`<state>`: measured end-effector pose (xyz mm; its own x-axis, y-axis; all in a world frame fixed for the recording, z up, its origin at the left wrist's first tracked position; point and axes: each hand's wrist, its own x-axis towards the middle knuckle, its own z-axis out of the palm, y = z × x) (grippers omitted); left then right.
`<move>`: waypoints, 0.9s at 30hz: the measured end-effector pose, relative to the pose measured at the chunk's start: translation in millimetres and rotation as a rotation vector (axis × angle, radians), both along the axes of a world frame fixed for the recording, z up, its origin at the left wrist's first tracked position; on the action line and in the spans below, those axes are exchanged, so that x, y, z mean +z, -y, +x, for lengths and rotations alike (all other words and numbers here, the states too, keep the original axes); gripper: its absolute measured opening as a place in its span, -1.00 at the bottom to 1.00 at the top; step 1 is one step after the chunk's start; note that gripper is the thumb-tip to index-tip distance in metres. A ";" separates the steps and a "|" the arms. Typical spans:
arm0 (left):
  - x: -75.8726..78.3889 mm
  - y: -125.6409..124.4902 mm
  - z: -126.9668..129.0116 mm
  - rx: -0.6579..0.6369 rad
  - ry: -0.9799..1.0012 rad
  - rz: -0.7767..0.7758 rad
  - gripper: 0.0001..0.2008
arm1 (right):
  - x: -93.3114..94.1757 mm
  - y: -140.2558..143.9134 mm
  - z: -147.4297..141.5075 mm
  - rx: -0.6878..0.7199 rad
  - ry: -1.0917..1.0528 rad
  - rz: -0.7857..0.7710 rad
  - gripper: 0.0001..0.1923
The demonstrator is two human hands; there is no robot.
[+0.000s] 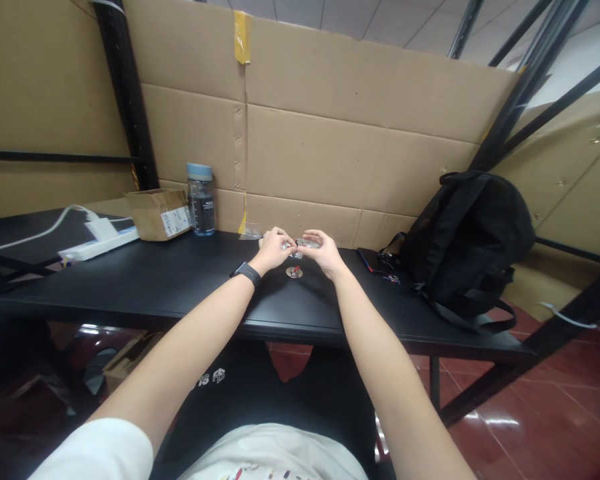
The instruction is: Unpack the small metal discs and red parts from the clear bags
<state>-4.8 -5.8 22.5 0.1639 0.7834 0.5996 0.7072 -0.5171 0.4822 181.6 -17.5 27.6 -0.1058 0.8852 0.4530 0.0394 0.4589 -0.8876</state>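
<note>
Fingers (316,235) of left hand (274,250) and right hand (326,253) narrow around clear crinkled plastic (308,244), round silvery-red disc (294,272) on their near side.

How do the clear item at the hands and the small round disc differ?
The clear item is at the fingers of the left hand and right hand, while the disc lies flat on the table. The clear item looks see-through and shiny; the disc is pale with a bit of red on it. Both are small.
</note>
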 end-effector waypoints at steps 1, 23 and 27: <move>0.5 1.2 0.3 0.005 -0.005 -0.003 -0.89 | 0.6 0.1 0.9 -0.001 -0.021 -0.031 -0.40; -0.7 1.5 4.8 -0.120 0.023 0.010 -0.71 | -10.6 -8.6 2.8 -0.020 0.083 0.012 -0.36; 0.9 6.1 5.1 -0.115 -0.065 -0.059 -0.72 | -10.0 -8.5 3.7 -0.030 0.173 0.101 -0.41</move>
<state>0.3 -11.9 23.4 0.2918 0.7909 0.5379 0.6757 -0.5685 0.4693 185.3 -9.1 17.5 -0.1637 0.8401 0.5172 0.2025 0.5417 -0.8158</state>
